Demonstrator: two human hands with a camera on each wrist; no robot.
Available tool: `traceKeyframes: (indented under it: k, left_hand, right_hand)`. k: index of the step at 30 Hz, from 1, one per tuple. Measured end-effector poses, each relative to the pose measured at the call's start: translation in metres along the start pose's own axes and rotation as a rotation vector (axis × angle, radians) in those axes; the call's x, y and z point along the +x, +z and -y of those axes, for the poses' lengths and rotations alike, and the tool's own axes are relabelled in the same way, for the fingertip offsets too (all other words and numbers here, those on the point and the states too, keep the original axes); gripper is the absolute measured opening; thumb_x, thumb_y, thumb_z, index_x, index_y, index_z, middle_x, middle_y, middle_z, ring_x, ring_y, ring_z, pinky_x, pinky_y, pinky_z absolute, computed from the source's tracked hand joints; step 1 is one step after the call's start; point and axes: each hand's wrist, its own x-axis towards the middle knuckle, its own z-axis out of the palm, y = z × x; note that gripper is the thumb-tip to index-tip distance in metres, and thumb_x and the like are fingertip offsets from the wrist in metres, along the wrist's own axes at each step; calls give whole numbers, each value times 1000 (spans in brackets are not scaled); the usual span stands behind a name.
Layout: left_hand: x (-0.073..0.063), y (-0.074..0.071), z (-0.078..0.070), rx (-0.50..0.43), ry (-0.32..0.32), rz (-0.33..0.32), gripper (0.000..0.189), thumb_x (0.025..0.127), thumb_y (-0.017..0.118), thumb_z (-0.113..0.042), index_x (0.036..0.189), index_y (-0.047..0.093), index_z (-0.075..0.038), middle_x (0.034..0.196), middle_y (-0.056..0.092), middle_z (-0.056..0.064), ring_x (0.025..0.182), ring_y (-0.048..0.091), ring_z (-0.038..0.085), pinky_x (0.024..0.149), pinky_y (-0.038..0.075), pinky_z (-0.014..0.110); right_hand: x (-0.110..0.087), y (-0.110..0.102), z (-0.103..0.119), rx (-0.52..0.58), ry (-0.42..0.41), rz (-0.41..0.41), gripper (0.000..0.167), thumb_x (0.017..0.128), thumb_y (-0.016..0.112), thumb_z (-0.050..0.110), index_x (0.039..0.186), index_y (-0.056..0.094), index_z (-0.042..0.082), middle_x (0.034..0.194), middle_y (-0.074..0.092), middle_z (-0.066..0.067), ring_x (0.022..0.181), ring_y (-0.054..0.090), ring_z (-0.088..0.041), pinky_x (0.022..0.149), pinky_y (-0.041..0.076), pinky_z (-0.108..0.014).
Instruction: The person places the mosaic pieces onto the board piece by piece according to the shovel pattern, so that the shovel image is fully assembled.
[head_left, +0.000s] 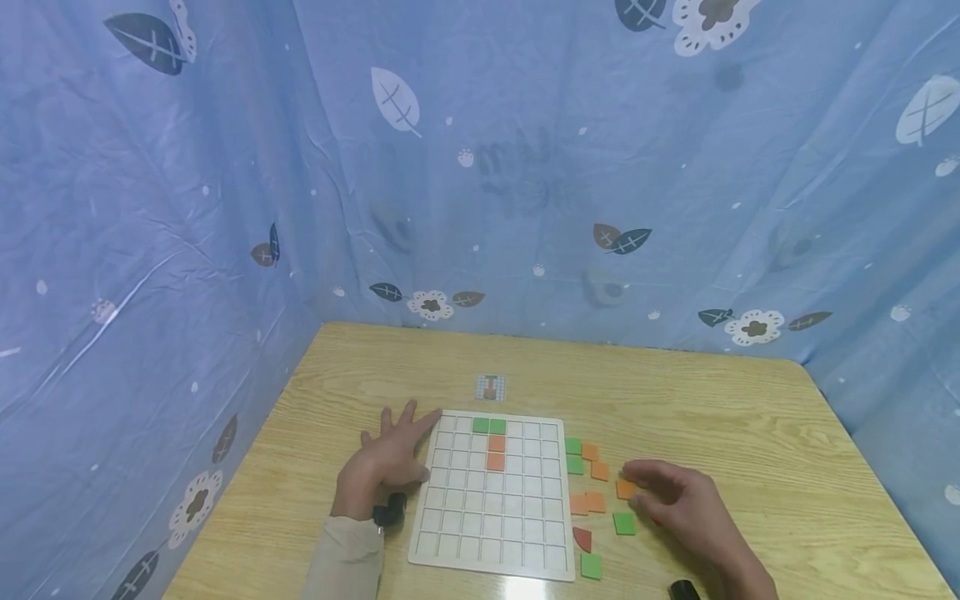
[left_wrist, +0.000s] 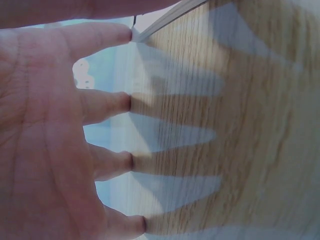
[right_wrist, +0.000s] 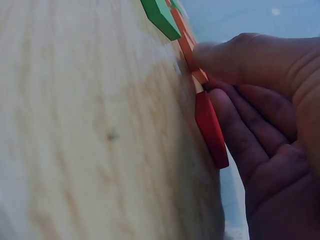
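Note:
A white grid board [head_left: 456,546] lies on the table, with two green square tiles [head_left: 489,426] side by side in its top row and two orange tiles [head_left: 496,452] below the right one. My left hand [head_left: 390,454] rests at the board's left edge, fingers spread and straight, one fingertip at the top left corner. To the right of the board, my right hand [head_left: 678,500] pinches an orange square tile [head_left: 626,489] between thumb and index finger. In the right wrist view the thumb lies at that tile's edge, and a red tile [right_wrist: 211,131] sits beneath the other fingers.
Loose green tiles [head_left: 624,523], orange tiles [head_left: 596,502] and a red quarter-round tile [head_left: 582,539] lie along the board's right side. Behind the board is a small picture card [head_left: 490,387]. A blue patterned curtain [head_left: 525,167] encloses the wooden table [head_left: 750,433].

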Motion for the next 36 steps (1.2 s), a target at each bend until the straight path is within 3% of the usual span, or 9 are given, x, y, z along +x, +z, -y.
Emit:
traceKeyframes:
  k: [8,16,23,29,36]
  left_hand:
    - [0,1,0,-6,-1,-2,100,79,87,-9,169,45,-21,181,19,28,162,4,67,118,7,94]
    - [1,1,2,-13,5,-4,100,78,85,-7,169,44,-21,181,18,28,162,4,67,117,7,94]
    - [0,1,3,-7,3,-1,100,80,87,-8,169,44,-21,181,18,28,162,4,67,117,7,94]
    - [1,2,3,-5,1,-7,99,81,88,-9,169,45,-20,181,18,28,162,4,67,118,7,94]
    - [1,3,2,-6,2,-14,99,80,89,-9,168,46,-21,180,20,28,162,6,68,117,9,95]
  right_hand:
    - [1,2,1,-54,-69,-38,35,88,90,11,117,83,28,115,83,12,112,74,0,96,55,-11]
    - [2,2,2,-94,-39,-46,32,90,90,14,114,83,34,113,82,19,111,73,1,95,56,-16]
    - [3,0,2,-63,-38,-37,32,89,89,10,116,83,28,113,83,14,109,74,2,92,59,-17]
    - [5,-1,13,-28,-51,-31,33,90,88,8,119,83,22,115,83,10,109,76,-1,94,63,-23]
    - [8,-1,35,-12,-106,-39,28,94,87,19,121,83,22,115,83,10,109,77,-3,92,63,-23]
